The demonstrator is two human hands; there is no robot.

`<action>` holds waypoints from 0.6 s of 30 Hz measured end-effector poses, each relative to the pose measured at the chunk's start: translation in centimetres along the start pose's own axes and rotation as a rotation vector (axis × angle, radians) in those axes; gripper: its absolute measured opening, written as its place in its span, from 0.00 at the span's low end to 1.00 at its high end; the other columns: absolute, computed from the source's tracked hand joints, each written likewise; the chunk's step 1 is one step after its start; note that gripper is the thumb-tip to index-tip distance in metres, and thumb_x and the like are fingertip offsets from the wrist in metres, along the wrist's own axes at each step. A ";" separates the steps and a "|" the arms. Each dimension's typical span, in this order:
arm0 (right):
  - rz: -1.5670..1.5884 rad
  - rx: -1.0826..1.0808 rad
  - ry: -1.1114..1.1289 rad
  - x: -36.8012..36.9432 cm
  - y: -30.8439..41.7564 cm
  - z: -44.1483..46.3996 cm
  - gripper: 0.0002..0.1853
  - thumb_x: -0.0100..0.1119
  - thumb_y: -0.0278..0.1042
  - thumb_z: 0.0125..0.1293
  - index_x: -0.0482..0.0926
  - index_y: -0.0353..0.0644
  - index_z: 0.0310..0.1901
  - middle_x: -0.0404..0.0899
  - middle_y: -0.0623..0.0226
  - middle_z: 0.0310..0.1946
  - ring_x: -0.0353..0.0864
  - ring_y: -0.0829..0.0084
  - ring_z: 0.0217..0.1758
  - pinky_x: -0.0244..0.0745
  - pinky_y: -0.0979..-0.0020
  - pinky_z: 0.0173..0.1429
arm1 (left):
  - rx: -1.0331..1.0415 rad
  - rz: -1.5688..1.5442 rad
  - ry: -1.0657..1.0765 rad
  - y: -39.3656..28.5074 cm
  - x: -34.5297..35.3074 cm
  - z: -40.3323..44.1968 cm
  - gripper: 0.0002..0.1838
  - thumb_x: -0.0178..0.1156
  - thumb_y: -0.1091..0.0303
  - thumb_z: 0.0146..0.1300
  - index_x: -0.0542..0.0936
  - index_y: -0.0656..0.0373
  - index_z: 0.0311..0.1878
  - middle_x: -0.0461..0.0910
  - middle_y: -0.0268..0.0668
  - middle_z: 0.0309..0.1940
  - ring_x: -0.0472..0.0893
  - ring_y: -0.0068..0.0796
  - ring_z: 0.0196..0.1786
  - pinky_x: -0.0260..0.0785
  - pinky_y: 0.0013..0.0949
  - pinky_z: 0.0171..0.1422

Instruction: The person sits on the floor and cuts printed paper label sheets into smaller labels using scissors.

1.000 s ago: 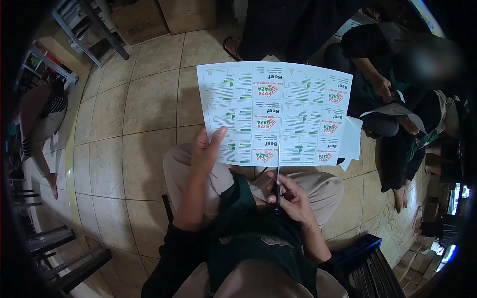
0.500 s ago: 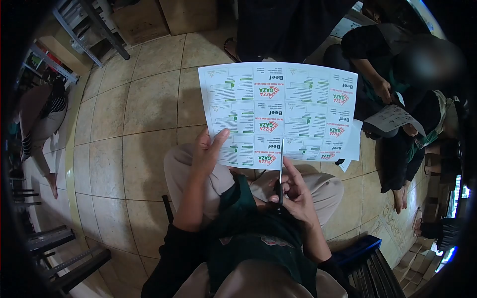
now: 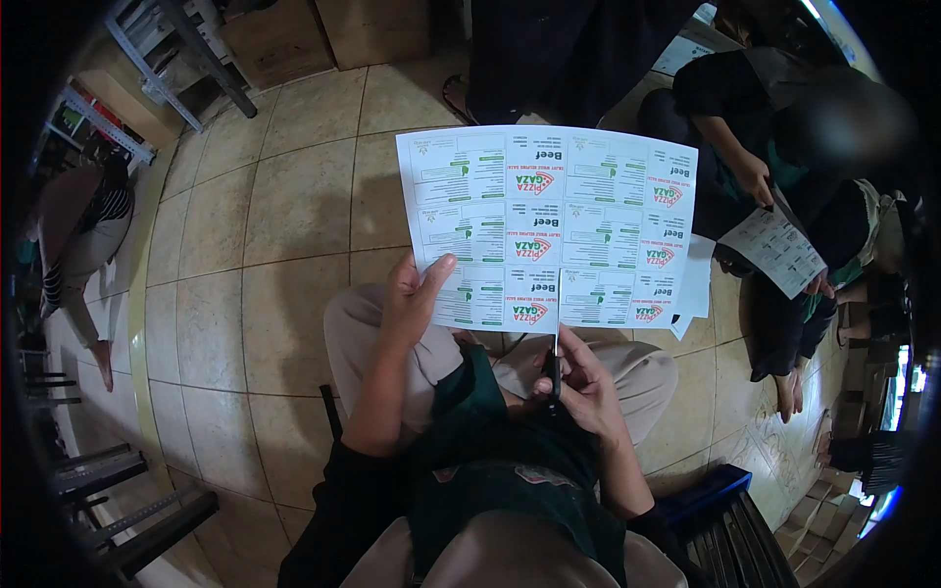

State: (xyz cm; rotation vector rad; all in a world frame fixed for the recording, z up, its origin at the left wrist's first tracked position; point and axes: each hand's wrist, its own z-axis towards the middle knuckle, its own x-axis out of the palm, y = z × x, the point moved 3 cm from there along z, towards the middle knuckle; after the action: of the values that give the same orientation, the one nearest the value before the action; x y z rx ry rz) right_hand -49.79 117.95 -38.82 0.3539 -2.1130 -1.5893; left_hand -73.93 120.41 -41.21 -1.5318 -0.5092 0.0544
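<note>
A printed sheet of labels [image 3: 539, 196], marked "Pizza Gaza" and "Beef", spreads out above my lap, its print upside down to me. My left hand [image 3: 420, 294] pinches its lower left edge, thumb on top. Black-handled scissors [image 3: 553, 377] are in my right hand [image 3: 586, 387] below the sheet's lower edge. Their blades point away from me, up into the sheet, where a straight slit runs between two columns of labels. The far blade tips are hard to make out.
Another white sheet [image 3: 698, 284] lies partly under the label sheet at right. A person at right holds a printed sheet [image 3: 774, 250]. Another person sits at left. Metal shelf legs [image 3: 206, 59] stand at back left, and a black slatted object with a blue edge [image 3: 730, 519] lies lower right.
The label sheet has shifted slightly and its right part hangs a little lower. My scissors' handles have come closer together. The person at right has tilted their sheet downward.
</note>
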 end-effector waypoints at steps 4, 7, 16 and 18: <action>-0.030 0.026 0.024 -0.3 0.2 0.0 0.39 0.63 0.18 0.55 0.56 0.36 0.68 0.74 0.69 0.42 0.70 0.83 0.41 0.65 0.82 0.46 | 0.008 -0.002 0.001 0.3 -0.1 0.1 0.14 0.56 0.64 0.65 0.75 0.64 0.48 0.80 0.35 0.39 0.77 0.17 0.39 0.70 0.23 0.43; -0.026 0.014 0.042 -0.1 0.9 0.1 0.39 0.63 0.18 0.55 0.56 0.37 0.68 0.74 0.68 0.44 0.71 0.82 0.42 0.66 0.81 0.47 | -0.004 -0.003 0.041 -0.4 0.1 0.0 0.13 0.56 0.65 0.65 0.75 0.65 0.48 0.80 0.35 0.40 0.77 0.17 0.39 0.70 0.23 0.44; 0.039 -0.026 0.044 -0.1 0.7 0.4 0.39 0.61 0.16 0.56 0.54 0.37 0.69 0.73 0.63 0.47 0.72 0.80 0.46 0.67 0.79 0.49 | -0.013 0.005 0.103 0.1 0.1 -0.2 0.12 0.55 0.68 0.66 0.75 0.64 0.48 0.80 0.35 0.41 0.77 0.16 0.41 0.70 0.23 0.45; 0.046 -0.023 0.032 0.1 0.6 0.4 0.39 0.61 0.16 0.56 0.54 0.38 0.69 0.73 0.63 0.47 0.71 0.80 0.46 0.68 0.79 0.49 | -0.008 0.006 0.103 0.1 0.1 -0.2 0.12 0.55 0.68 0.66 0.75 0.64 0.48 0.80 0.35 0.41 0.77 0.16 0.41 0.70 0.23 0.45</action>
State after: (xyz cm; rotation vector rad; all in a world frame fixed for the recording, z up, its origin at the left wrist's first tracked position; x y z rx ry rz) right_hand -50.01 118.41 -38.35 0.3190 -2.0622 -1.5709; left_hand -73.76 120.29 -41.28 -1.5353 -0.4230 -0.0222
